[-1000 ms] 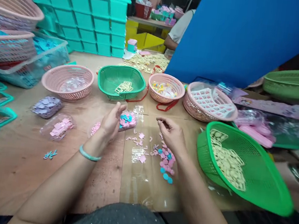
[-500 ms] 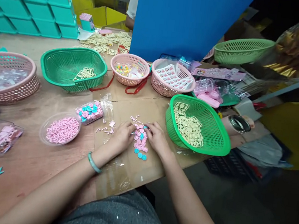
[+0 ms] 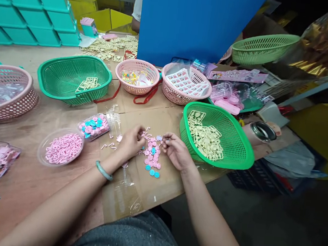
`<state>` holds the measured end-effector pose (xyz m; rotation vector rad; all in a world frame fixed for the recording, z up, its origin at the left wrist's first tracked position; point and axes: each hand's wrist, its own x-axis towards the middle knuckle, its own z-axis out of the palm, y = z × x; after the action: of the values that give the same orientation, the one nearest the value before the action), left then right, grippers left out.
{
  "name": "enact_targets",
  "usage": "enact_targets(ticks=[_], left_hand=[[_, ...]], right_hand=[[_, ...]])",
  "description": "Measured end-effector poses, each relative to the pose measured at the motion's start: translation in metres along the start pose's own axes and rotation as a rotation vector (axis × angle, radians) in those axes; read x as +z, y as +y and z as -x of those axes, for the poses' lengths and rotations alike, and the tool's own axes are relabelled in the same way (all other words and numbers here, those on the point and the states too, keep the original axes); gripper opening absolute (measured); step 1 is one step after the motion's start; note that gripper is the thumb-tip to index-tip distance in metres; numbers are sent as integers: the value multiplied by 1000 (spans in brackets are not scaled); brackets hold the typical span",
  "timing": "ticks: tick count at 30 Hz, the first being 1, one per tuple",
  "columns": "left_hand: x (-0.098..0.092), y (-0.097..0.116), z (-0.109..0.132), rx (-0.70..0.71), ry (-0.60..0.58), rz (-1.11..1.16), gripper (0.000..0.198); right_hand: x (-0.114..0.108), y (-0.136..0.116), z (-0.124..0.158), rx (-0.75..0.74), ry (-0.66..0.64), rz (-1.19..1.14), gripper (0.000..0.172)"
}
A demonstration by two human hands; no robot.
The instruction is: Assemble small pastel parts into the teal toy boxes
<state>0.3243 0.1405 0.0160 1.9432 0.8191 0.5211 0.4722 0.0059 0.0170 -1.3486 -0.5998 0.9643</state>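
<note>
A loose cluster of small pink discs (image 3: 153, 146) lies on the cardboard between my hands, with blue discs (image 3: 152, 172) at its near end. My left hand (image 3: 132, 144) is at the cluster's left edge, thumb and fingers pinched; whatever is between them is hidden. To the right, my right hand (image 3: 176, 151) is turned partly palm up, its fingertips curled together around something too small to make out. A small lilac square piece (image 3: 159, 138) shows beside those fingertips. Pink cane-shaped pieces (image 3: 108, 146) are scattered left of my left hand.
A round tub of pink canes (image 3: 64, 148) and a clear box of pink and blue discs (image 3: 95, 126) stand to the left. A bright green basket (image 3: 238, 157) with cream pieces is close on my right. Pink baskets (image 3: 136, 90) and a dark green basket (image 3: 42, 81) stand behind.
My hands have moved a little apart. The right hand has shifted right and rolled palm upward, and the left has drawn back left. The view has also shifted slightly.
</note>
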Motion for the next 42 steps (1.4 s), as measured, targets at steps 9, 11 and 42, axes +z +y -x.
enact_targets(ticks=[9,11,42], left_hand=[[-13,15,6,-269,-220,361,9],[-6,17,9,-89,-231,20,8],[-12,14,3,-218,-233,293,14]], right_hand=[[9,-1,-27,-284,-165,970,12],[7,-1,-28,-277,-178,952,6],[0,-2,-32,-87,93,128,25]])
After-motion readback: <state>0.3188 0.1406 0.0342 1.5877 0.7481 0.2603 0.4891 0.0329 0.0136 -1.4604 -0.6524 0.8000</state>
